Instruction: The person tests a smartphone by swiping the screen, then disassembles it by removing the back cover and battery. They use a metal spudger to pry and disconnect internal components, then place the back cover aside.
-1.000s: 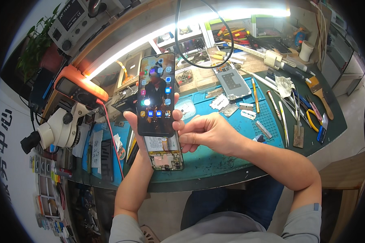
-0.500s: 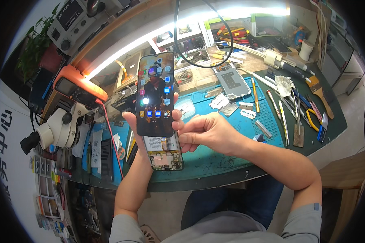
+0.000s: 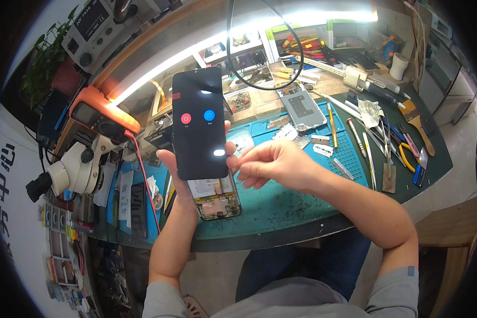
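My left hand (image 3: pixel 172 169) grips a smartphone: a lit screen panel (image 3: pixel 199 138), dark with a red and a blue round icon, overlaps the opened phone body (image 3: pixel 212 204), whose battery and board show below it. My right hand (image 3: pixel 273 169) has its fingers curled together beside the screen's lower right edge, close to the left hand's fingertips; anything between them is hidden. A removed phone back (image 3: pixel 302 108) lies on the blue mat (image 3: pixel 281 204) beyond the hands, near small blades (image 3: pixel 323 150).
An orange multimeter (image 3: pixel 106 114) and a white microscope (image 3: pixel 74 169) stand at left. Pens, tweezers, pliers (image 3: pixel 408 156) and a brush (image 3: pixel 424 138) lie at right. A black cable loop (image 3: pixel 265 85) hangs at the back, below a light strip and before tool bins (image 3: pixel 307 47).
The screen has gone from coloured app icons to a dark display with two round icons. The phone's top has shifted left, and my right hand's fingers have moved slightly right.
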`<state>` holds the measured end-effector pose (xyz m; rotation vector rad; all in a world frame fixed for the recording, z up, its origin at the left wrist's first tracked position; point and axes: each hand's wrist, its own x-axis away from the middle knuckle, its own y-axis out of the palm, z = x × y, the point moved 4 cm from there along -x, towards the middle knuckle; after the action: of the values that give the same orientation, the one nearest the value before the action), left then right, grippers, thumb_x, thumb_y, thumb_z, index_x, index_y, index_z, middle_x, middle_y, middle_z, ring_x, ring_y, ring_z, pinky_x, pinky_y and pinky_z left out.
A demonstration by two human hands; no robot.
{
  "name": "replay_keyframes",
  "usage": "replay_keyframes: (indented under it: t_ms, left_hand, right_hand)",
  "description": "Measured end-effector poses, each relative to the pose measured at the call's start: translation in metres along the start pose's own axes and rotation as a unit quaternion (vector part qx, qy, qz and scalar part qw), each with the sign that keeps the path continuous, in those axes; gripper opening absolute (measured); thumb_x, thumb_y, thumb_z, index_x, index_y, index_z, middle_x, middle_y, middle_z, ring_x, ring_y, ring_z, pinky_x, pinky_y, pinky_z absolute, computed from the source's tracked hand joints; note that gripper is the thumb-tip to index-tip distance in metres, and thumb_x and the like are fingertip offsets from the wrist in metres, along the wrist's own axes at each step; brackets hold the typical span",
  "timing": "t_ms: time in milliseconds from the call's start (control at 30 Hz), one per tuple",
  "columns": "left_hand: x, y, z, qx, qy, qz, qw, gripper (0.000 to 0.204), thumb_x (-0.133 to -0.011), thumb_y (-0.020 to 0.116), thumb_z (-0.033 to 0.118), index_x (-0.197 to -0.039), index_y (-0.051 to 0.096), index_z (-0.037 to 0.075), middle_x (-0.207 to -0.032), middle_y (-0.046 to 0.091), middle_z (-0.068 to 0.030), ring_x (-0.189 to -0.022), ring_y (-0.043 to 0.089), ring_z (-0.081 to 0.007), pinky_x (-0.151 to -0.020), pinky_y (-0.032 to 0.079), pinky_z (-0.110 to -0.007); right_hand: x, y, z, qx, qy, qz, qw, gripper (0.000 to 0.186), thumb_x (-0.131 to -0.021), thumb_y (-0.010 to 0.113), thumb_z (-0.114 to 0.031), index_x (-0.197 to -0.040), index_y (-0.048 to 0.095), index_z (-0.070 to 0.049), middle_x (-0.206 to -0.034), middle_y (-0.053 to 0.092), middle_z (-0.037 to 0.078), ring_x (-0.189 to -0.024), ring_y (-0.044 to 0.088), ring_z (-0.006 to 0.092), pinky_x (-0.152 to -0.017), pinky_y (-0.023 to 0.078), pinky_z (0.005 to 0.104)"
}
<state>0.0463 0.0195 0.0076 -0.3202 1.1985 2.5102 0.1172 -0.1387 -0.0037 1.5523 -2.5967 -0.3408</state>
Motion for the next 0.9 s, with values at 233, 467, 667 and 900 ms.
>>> replay_keyframes:
  t_ms: [233, 467, 667, 900]
  left_hand:
    - [-0.005, 0.006, -0.013, -0.203, -0.038, 0.068, 0.976, 0.122, -0.070, 0.053, 0.089, -0.151, 0.030, 0.000, -0.130, 0.059, -0.0178, -0.118, 0.061, -0.0266, -0.106, 0.047, -0.042]
    - [0.007, 0.020, -0.021, -0.251, -0.104, 0.123, 0.955, 0.115, -0.071, 0.063, 0.080, -0.150, 0.034, 0.002, -0.140, 0.053, -0.0188, -0.127, 0.056, -0.0302, -0.106, 0.050, -0.044]
    - [0.013, 0.009, -0.024, -0.229, -0.138, 0.100, 0.958, 0.117, -0.071, 0.064, 0.080, -0.151, 0.030, 0.001, -0.142, 0.051, -0.0202, -0.128, 0.055, -0.0309, -0.107, 0.049, -0.044]
    - [0.010, 0.015, -0.023, -0.244, -0.141, 0.082, 0.956, 0.115, -0.072, 0.063, 0.080, -0.149, 0.034, 0.000, -0.140, 0.053, -0.0202, -0.127, 0.056, -0.0287, -0.106, 0.049, -0.042]
  right_hand:
    - [0.019, -0.011, -0.041, 0.400, -0.368, 0.284, 0.790, 0.035, -0.091, 0.068, -0.018, -0.124, 0.065, -0.009, -0.120, 0.062, 0.013, -0.101, 0.063, 0.0268, -0.078, 0.054, 0.0345]
    - [0.029, 0.012, -0.043, 0.572, -0.410, 0.203, 0.681, 0.060, -0.095, 0.053, -0.060, -0.138, 0.060, -0.020, -0.148, 0.034, 0.020, -0.135, 0.032, 0.0404, -0.114, 0.027, 0.0513]
    - [0.030, 0.013, -0.044, 0.572, -0.419, 0.215, 0.671, 0.058, -0.095, 0.055, -0.059, -0.136, 0.061, -0.018, -0.148, 0.036, 0.019, -0.134, 0.033, 0.0405, -0.113, 0.030, 0.0509]
    - [0.033, 0.009, -0.046, 0.545, -0.415, 0.238, 0.689, 0.059, -0.087, 0.069, -0.044, -0.138, 0.057, -0.017, -0.147, 0.038, 0.017, -0.132, 0.037, 0.0377, -0.110, 0.033, 0.0476]
